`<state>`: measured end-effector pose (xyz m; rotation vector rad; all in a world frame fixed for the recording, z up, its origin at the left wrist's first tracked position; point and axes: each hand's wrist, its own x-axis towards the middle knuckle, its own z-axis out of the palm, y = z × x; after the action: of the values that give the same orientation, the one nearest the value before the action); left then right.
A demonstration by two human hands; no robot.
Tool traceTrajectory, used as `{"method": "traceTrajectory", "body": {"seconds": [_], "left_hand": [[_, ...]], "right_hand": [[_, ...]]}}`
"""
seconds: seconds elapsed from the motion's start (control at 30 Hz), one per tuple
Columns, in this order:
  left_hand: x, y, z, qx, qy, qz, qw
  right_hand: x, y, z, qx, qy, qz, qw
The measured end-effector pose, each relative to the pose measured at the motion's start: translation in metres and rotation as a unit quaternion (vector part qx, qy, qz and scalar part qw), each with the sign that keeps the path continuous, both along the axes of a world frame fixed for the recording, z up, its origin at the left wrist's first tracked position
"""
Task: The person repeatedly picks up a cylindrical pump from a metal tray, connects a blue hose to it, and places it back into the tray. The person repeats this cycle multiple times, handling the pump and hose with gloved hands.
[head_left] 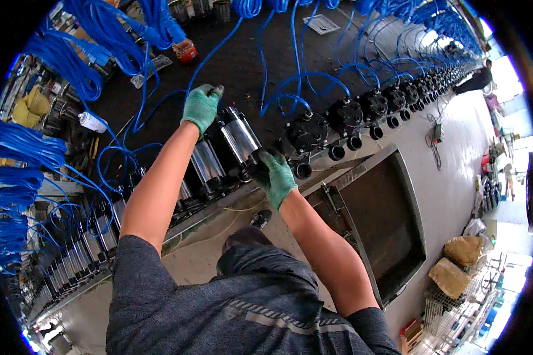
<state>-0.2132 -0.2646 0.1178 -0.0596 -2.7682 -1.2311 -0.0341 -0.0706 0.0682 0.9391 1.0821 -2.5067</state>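
Cylinder: polished metal with black ends, set between the two hands on the near side of the table; from where I stand I can't tell whether it stands on one end or leans.
Left hand: gloved in green, up by the cylinder's far end and just left of it, fingers drawn close together; whether they pinch anything, the nearby blue cord included, I can't make out.
Right hand: gloved too, at the cylinder's near black end, fingers bent toward its side; how firmly they press, I can't tell.
Grip: I'd let the right hand steady that near end squarely and leave the left free at the far end, since polished metal may well slide under fabric gloves.
Slack: the blue cord is best left loose beyond the left hand, so that it neither snags nor pulls tight.
Neighbour: a second cylinder sits on the near side of the left hand, close by; small, level movements should spare both shiny walls a knock.
Black units: their row runs off to the right of the right hand, pipe mouths sticking out; the right wrist does well to stay clear.
Tray: deep, metal, right of the right hand; its hard rim is worth minding.
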Motion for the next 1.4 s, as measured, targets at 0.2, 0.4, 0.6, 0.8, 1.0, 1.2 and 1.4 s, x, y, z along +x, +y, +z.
{"method": "traceTrajectory", "body": {"seconds": [0.2,0.4,0.6,0.8,1.0,1.2,1.4], "left_hand": [[0.013,-0.016,-0.032,-0.135,0.138,0.020,0.981],[0.056,0.029,-0.017,-0.027,0.134,-0.161,0.977],[0.072,0.161,-0.012,0.393,0.056,-0.293,0.870],[0.052,0.192,-0.016,0.439,-0.091,-0.273,0.851],[0.172,0.195,0.017,0.398,-0.047,-0.301,0.865],[0.243,0.207,0.097,0.484,-0.061,-0.354,0.798],[0.289,0.233,0.068,0.614,-0.221,-0.299,0.696]], "right_hand": [[0.020,0.017,-0.008,0.086,-0.009,0.092,0.992],[0.102,0.111,0.006,0.118,0.007,0.168,0.979],[0.221,0.173,0.004,0.138,-0.055,0.005,0.989],[0.312,0.194,-0.028,0.119,-0.034,-0.124,0.984],[0.315,0.191,-0.010,0.069,-0.038,-0.140,0.987],[0.297,0.179,-0.001,0.159,-0.015,-0.087,0.983],[0.340,0.183,0.018,0.332,-0.023,-0.118,0.936]]}}
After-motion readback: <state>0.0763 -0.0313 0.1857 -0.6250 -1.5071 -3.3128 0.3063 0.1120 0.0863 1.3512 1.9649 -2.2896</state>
